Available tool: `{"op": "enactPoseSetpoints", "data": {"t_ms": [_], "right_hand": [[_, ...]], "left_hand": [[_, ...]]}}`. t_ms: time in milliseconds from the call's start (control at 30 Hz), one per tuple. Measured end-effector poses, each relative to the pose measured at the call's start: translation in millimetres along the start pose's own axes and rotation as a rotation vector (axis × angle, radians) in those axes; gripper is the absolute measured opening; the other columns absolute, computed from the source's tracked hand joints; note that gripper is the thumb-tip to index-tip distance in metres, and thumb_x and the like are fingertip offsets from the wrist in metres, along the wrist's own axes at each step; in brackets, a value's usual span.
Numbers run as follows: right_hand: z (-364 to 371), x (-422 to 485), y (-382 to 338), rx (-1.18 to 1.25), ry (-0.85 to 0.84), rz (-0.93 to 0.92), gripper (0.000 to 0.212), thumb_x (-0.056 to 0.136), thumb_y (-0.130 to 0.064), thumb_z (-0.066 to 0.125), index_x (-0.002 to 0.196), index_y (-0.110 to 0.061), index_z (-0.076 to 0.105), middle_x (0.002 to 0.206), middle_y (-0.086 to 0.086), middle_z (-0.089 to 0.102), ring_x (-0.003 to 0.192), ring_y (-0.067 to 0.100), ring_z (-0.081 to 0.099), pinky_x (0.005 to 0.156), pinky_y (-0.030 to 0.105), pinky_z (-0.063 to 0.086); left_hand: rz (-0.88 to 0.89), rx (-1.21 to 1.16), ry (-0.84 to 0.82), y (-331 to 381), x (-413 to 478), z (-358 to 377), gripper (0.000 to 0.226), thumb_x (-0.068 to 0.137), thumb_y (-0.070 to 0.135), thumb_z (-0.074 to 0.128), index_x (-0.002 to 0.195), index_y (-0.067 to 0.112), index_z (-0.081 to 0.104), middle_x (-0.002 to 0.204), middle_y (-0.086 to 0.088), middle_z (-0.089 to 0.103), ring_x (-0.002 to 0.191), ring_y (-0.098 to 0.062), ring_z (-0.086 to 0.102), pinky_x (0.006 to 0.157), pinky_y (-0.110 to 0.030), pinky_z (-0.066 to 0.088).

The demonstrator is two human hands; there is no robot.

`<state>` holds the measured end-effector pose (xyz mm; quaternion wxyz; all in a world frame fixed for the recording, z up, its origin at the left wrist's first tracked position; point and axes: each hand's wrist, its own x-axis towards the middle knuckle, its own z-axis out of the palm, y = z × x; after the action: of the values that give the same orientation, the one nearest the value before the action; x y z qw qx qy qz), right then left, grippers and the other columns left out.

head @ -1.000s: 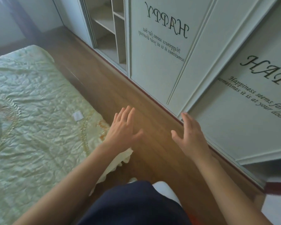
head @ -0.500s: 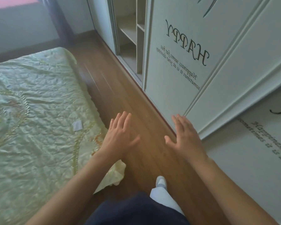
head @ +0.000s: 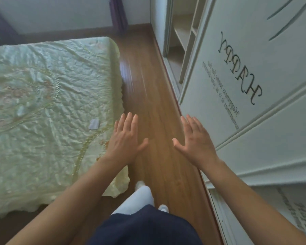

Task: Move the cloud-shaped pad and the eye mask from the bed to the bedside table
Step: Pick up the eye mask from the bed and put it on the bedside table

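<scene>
Another step along the bed (head: 42,142) at nine o'clock, left hand (head: 125,140) and right hand (head: 195,142) still flat and empty, so nothing collected yet.

L hand (head: 125,140), R hand (head: 194,140), both hands flat, fingers straight, arms fwd

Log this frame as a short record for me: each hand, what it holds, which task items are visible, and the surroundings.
left hand: open, fingers straight, holds nothing, held over the bed's edge
right hand: open, holds nothing, held over the floor by the wardrobe door
bed: wrinkled pale green cover; a small pale square lies on it, too small to identify
task items: cloud-shaped pad and eye mask not identifiable; bedside table not in view
surroundings: wooden floor; white wardrobe door lettered HAPPY; open shelves beyond it
</scene>
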<state>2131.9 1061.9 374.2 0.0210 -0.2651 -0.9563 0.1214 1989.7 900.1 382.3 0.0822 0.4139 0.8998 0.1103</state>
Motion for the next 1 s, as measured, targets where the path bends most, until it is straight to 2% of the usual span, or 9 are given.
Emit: {"op": "enactPoseSetpoints", "data": {"t_ms": [300,633,800,900,1000], "right_hand": [[13.7,113.9,4.1,0.023,-0.054,-0.105,0.088,0.075,-0.059,0.020,0.147,-0.008,0.020,0.156,0.012,0.023,0.145,0.025,0.017,0.117,0.040,0.016],[4.2,280.3,-5.1,0.010,-0.034,-0.139,0.087,0.077,-0.060,0.018,0.148,-0.010,0.014,0.157,0.009,0.019,0.146,0.022,0.013,0.118,0.036,0.010],[-0.6,343.5,-2.4,0.014,-0.034,-0.115,0.076,0.088,-0.051,0.038,0.148,-0.011,0.015,0.157,0.009,0.019,0.146,0.022,0.012,0.118,0.036,0.010],[0.8,381.5,-3.5,0.006,-0.051,-0.115,0.078,0.085,-0.052,0.034,0.148,-0.012,0.016,0.157,0.008,0.020,0.146,0.022,0.013,0.118,0.036,0.011],[3.7,422.5,-4.1,0.018,-0.076,-0.127,0.075,0.088,-0.049,0.040,0.148,-0.011,0.016,0.157,0.009,0.020,0.146,0.023,0.014,0.118,0.037,0.012]], "left_hand": [[-0.119,-0.053,0.053,-24.5,85.9,7.6,0.082,0.088,0.044,0.048,0.148,0.003,0.011,0.157,-0.017,0.013,0.146,-0.028,0.003,0.118,-0.038,0.003],[-0.131,-0.036,0.091,-92.6,224.4,-23.0,0.082,0.089,0.046,0.045,0.147,0.003,0.007,0.157,-0.016,0.010,0.147,-0.028,0.001,0.117,-0.037,0.001],[-0.164,-0.069,0.088,-122.8,276.9,-36.8,0.083,0.089,0.047,0.045,0.148,0.004,0.006,0.158,-0.015,0.008,0.147,-0.027,-0.001,0.120,-0.040,0.004],[-0.184,-0.075,0.096,-137.7,307.4,-38.2,0.083,0.088,0.047,0.045,0.148,0.005,0.007,0.158,-0.015,0.010,0.147,-0.027,0.000,0.120,-0.040,0.004],[-0.216,-0.099,0.095,-149.5,345.2,-39.2,0.082,0.089,0.047,0.045,0.148,0.005,0.007,0.158,-0.014,0.009,0.147,-0.026,0.000,0.120,-0.039,0.003]]}}
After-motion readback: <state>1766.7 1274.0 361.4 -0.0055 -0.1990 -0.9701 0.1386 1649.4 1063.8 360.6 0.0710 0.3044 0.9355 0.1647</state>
